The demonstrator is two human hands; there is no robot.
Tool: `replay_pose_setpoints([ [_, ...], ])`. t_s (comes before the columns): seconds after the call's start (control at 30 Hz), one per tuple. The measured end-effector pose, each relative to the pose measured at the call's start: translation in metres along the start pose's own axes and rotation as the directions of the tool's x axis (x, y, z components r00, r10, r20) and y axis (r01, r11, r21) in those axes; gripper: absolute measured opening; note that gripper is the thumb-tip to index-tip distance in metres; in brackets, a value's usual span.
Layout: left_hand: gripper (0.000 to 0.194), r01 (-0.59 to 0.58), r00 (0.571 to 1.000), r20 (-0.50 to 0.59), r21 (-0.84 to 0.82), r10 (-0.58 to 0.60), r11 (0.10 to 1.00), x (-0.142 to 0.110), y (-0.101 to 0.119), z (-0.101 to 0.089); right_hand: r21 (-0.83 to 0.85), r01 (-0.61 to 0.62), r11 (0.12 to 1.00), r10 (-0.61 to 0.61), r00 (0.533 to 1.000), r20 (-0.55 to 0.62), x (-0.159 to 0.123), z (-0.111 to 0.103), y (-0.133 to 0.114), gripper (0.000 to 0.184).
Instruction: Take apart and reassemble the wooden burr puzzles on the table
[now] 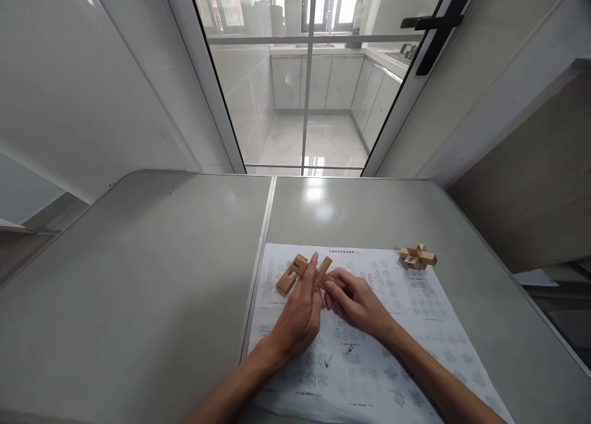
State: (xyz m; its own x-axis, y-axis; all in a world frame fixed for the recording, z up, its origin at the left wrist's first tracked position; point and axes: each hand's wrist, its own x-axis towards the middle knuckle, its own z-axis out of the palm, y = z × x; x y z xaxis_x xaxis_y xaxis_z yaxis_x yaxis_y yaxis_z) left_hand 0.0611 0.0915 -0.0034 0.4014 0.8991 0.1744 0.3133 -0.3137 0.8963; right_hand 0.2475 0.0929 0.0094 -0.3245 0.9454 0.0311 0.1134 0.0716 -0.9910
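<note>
Over the printed sheet (388, 356), left hand (300, 316) and right hand (359, 298) pinch wooden bars (325, 269), seemingly half-joined; at its far-right corner, a finished-looking burr puzzle (417, 256).

Glass door (305, 98) before pale cabinets (318, 82), bright windows (344, 7)

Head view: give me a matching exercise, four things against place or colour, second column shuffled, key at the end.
Things
1. Wooden pieces
2. Wooden cluster
3. Printed sheet
4. Door handle

Place or colour
A. Black, at the upper right of the view
B. Lying flat on the grey table, beneath the hands
C. At the fingers of the left hand and right hand
D. At the paper's far right corner

Pairs: 1-C, 2-D, 3-B, 4-A
</note>
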Motion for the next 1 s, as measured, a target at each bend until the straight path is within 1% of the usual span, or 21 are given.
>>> replay_pose_setpoints([
  [0.13, 0.072, 0.008, 1.0, -0.007, 0.002, -0.008, 1.0, -0.0007, -0.0023, 0.0008, -0.009, -0.002, 1.0, 0.002, 1.0, 0.003, 0.0007, 0.0009, -0.001, 0.035],
  [0.27, 0.072, -0.009, 1.0, -0.015, 0.008, 0.009, 1.0, 0.0006, -0.0023, 0.0009, -0.02, -0.001, 1.0, 0.001, 1.0, 0.011, 0.0001, 0.0017, -0.0017, 0.039],
  [0.53, 0.067, -0.075, 0.996, 0.048, 0.029, 0.074, 0.997, 0.0037, 0.0048, -0.0033, 0.016, -0.043, 0.999, 0.043, 0.999, -0.004, -0.0006, 0.0011, -0.0023, 0.041],
  [0.6, 0.068, -0.095, 0.994, 0.052, 0.051, 0.093, 0.994, 0.0037, 0.0053, -0.0036, 0.046, -0.062, 0.997, 0.063, 0.998, -0.016, -0.0006, 0.0009, 0.0004, 0.043],
  [0.77, 0.069, -0.169, 0.985, 0.052, 0.112, 0.164, 0.979, 0.0027, 0.0048, -0.0026, 0.183, -0.081, 0.98, 0.094, 0.993, -0.065, 0.0006, -0.0013, 0.0057, 0.045],
  [0.87, 0.068, -0.207, 0.978, 0.027, 0.117, 0.206, 0.971, 0.0017, 0.0057, -0.0025, 0.24, -0.081, 0.967, 0.106, 0.99, -0.091, 0.0009, -0.0036, 0.0057, 0.044],
  [1.0, 0.065, -0.225, 0.974, -0.012, 0.118, 0.228, 0.967, 0.0015, 0.0072, -0.0023, 0.268, -0.085, 0.96, 0.115, 0.989, -0.097, 0.0008, -0.006, 0.0062, 0.043],
])
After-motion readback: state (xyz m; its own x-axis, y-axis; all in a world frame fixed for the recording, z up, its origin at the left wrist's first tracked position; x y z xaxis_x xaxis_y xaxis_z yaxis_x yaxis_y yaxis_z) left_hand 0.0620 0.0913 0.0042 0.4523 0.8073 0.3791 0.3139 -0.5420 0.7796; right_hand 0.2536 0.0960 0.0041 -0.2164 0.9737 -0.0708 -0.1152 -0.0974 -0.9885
